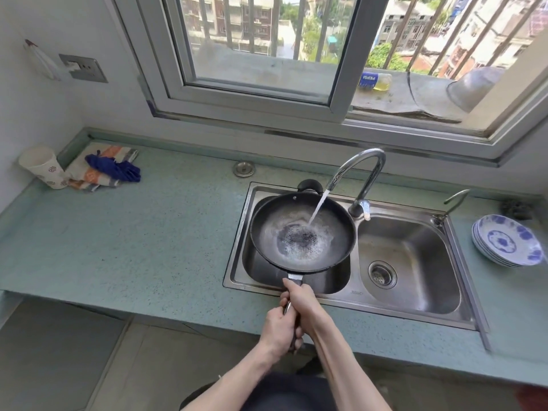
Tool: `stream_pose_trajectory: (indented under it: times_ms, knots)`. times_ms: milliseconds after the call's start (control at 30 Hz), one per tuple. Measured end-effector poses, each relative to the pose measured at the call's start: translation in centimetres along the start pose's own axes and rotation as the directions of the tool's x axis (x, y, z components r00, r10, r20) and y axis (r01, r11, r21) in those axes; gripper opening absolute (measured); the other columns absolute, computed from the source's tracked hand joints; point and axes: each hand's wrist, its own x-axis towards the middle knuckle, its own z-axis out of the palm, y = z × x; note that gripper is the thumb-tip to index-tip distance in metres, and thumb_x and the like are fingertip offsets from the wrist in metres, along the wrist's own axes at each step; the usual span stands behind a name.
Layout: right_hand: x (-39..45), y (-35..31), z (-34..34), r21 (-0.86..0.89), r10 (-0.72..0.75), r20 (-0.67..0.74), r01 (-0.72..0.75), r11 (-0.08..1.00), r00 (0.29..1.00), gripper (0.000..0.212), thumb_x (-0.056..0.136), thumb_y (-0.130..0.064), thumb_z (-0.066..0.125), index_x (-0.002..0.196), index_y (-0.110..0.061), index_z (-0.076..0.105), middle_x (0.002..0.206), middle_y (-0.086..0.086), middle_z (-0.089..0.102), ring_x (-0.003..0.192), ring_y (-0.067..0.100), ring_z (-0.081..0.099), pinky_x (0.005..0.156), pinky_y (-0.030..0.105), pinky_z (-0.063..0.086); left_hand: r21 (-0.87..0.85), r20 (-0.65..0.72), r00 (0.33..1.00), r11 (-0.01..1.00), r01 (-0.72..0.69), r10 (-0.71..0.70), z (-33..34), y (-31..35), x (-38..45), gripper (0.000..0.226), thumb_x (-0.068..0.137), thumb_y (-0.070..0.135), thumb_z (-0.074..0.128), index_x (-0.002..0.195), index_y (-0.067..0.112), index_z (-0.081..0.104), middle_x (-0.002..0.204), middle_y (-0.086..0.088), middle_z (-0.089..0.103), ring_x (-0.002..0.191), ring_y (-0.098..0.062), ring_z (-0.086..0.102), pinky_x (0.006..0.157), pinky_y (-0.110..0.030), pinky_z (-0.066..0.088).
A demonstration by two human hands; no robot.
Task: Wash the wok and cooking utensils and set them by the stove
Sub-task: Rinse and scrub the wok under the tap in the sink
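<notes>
Both hands clamp the wok handle (292, 295), right hand (299, 301) fwd near the pan, left hand (278, 327) behind at the handle's end; a two-hand grip likely because the pan gets heavy as it fills; wok (302, 232) is held over the left sink basin (332, 280), under the tap (360, 173), so the stream (318, 207) lands inside and pools round the dark residue at its centre; right basin (415, 247) bare w/ drain showing; blue-patterned plates (507, 240) stacked on the worktop (133, 247) at right; paper cup (43, 167) and cloths (103, 169) far left; no stove in view; judged early, rinse stage
</notes>
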Motion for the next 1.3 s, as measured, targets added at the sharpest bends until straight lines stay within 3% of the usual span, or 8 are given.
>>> stream_pose_trajectory:
  times_ms: [200, 900, 1100, 1300]
  knots:
    - [-0.5, -0.4, -0.5, 0.018, 0.029, 0.020, -0.029, 0.999, 0.999, 0.036, 0.104, -0.017, 0.054, 0.069, -0.015, 0.043, 0.055, 0.002, 0.047, 0.040, 0.010, 0.045, 0.041, 0.019, 0.037, -0.029, 0.022, 1.000, 1.000, 0.005, -0.004, 0.1, 0.0, 0.1, 0.054, 0.108, 0.031, 0.041, 0.059, 0.011, 0.044, 0.045, -0.006, 0.045, 0.032, -0.017, 0.043, 0.037, -0.020, 0.031]
    - [-0.1, -0.8, 0.3, 0.017, 0.049, 0.060, -0.050, 0.999, 0.997, 0.040, 0.101, -0.020, 0.058, 0.064, -0.016, 0.045, 0.054, 0.001, 0.048, 0.040, 0.010, 0.043, 0.041, 0.020, 0.036, 0.011, -0.054, 0.998, 1.000, -0.014, 0.015, -0.2, 0.6, 0.3, 0.052, 0.108, 0.027, 0.040, 0.059, 0.009, 0.045, 0.045, -0.006, 0.047, 0.031, -0.019, 0.045, 0.035, -0.021, 0.032]
    - [-0.4, -0.8, -0.3, 0.056, 0.031, 0.037, -0.033, 0.998, 0.999, 0.038, 0.100, -0.017, 0.059, 0.064, -0.016, 0.046, 0.053, 0.000, 0.047, 0.044, 0.011, 0.045, 0.042, 0.022, 0.036, 0.032, -0.040, 0.999, 0.999, -0.026, 0.027, 0.4, 0.8, -0.1, 0.055, 0.108, 0.028, 0.041, 0.056, 0.010, 0.045, 0.044, -0.006, 0.047, 0.031, -0.018, 0.045, 0.034, -0.021, 0.032]
    - [-1.1, 0.0, -1.6, -0.040, -0.046, 0.041, 0.048, 0.998, 0.998, 0.045, 0.099, -0.020, 0.062, 0.056, -0.016, 0.049, 0.051, 0.003, 0.051, 0.044, 0.014, 0.044, 0.047, 0.025, 0.038, 0.041, 0.016, 0.998, 0.998, -0.056, 0.056, 0.9, -0.2, -0.2, 0.056, 0.108, 0.031, 0.041, 0.056, 0.011, 0.044, 0.045, -0.008, 0.046, 0.032, -0.020, 0.044, 0.037, -0.020, 0.030]
